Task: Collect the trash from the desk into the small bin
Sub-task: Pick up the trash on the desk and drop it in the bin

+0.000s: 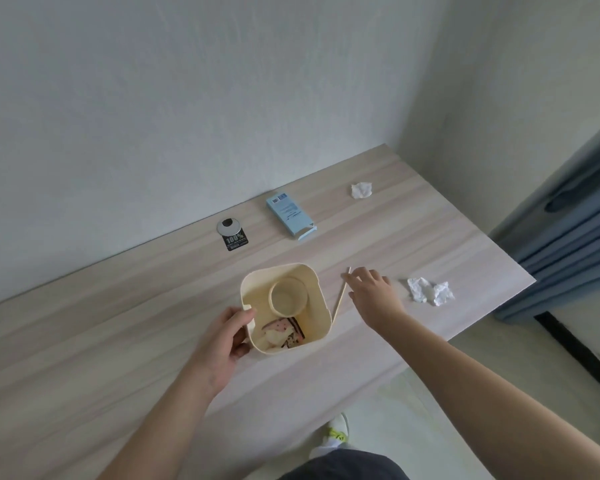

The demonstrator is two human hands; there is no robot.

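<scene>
Bin [284, 306] is steadied by the left hand [227, 336], grip curled round its near-left wall, thumb at the rim; likely so it stays put while trash is dropped in. A paper cup [288, 295] and wrappers [286, 334] are already inside

Right hand [373, 294] is held over the table [118, 341] just right of the bin, grip loose with fingers spread and nothing held, fingertips at the top end of the stick [341, 292]. Stick lies close beside the bin's right wall, so little room is left on that side; a pinch at the free far end looks easier

Still on the table: near tissue [430, 291] just right of the hand and close to the right edge, far tissue [362, 190] and blue box [290, 216] toward the wall, black tag [237, 240] left of the box. Open surface is left between them for reaching; care is needed near the right edge so the near tissue isn't pushed off
</scene>
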